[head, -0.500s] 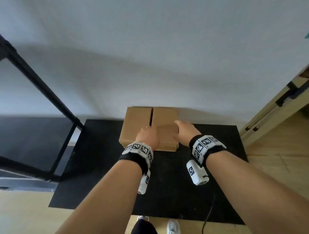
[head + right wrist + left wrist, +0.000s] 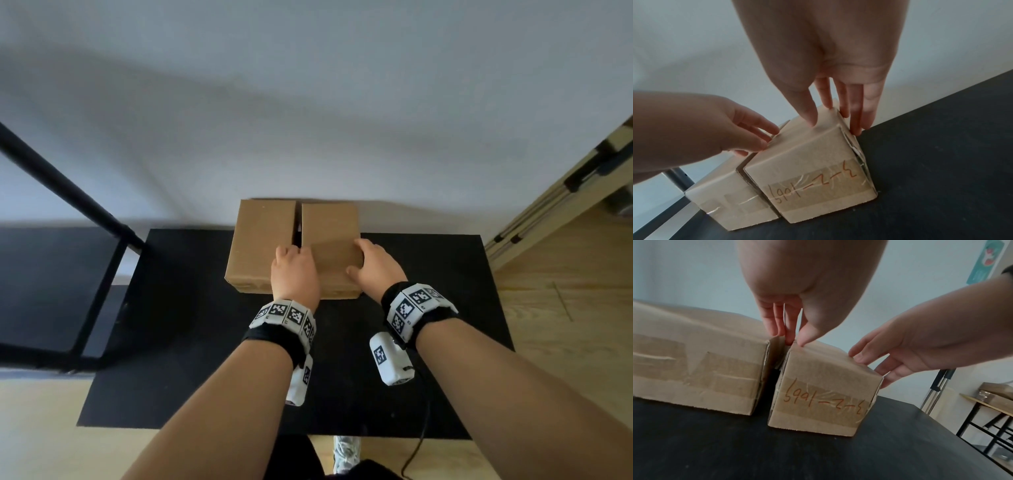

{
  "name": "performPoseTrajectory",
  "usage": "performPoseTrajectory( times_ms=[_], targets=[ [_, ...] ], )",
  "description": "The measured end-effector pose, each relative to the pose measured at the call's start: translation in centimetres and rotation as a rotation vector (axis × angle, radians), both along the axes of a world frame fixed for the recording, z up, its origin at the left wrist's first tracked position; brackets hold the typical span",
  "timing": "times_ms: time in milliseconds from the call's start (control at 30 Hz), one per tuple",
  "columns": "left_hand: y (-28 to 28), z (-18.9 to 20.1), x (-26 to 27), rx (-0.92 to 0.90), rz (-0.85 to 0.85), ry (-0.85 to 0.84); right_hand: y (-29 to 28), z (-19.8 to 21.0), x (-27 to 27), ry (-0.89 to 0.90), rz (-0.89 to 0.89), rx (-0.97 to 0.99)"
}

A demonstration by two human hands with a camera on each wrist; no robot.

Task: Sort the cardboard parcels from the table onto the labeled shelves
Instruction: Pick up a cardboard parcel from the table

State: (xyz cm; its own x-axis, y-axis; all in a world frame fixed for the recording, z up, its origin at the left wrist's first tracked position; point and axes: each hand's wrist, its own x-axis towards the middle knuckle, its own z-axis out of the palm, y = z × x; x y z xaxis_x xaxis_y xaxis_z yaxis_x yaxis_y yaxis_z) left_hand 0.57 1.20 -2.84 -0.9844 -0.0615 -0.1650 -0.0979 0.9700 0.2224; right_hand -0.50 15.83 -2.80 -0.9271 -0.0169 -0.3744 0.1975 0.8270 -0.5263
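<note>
Two brown cardboard parcels stand side by side at the back of the black table [image 2: 191, 342]. The left parcel [image 2: 263, 240] [image 2: 694, 361] is untouched. The right parcel [image 2: 330, 233] [image 2: 824, 394] [image 2: 807, 162] bears orange handwriting on its taped front. My left hand [image 2: 294, 270] [image 2: 791, 339] has its fingers down in the gap between the parcels and its thumb on the right parcel's top. My right hand [image 2: 375, 267] [image 2: 834, 116] holds the same parcel's right edge, thumb on top and fingers down the side. The parcel rests on the table.
A black metal shelf frame [image 2: 61, 192] stands left of the table. At the right is a pale wooden rack [image 2: 582, 192], and the left wrist view shows a wooden shelf with parcels [image 2: 992, 395]. A white wall is close behind the parcels.
Both hands stay on the right parcel. The left hand's fingers have reached a little further into the gap. The parcels have not visibly moved.
</note>
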Motion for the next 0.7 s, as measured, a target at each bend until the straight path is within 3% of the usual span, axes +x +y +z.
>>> performPoseTrajectory(
  times_ms=[233,467,567,700],
  targets=[
    [0.9,0.0,2.8,0.223,0.115,0.170,0.4,-0.6,1.9,0.009,-0.083,-0.056],
    [2.2,0.3,4.5,0.365,0.071,0.318,1.3,-1.1,3.3,-0.089,-0.141,-0.111],
    [3.1,0.5,4.6,0.457,0.134,0.255,2.4,-0.9,3.9,-0.057,-0.136,-0.106],
    [3.5,0.1,4.5,0.484,0.250,0.040,3.8,-0.4,4.4,0.100,-0.145,-0.121]
  ],
)
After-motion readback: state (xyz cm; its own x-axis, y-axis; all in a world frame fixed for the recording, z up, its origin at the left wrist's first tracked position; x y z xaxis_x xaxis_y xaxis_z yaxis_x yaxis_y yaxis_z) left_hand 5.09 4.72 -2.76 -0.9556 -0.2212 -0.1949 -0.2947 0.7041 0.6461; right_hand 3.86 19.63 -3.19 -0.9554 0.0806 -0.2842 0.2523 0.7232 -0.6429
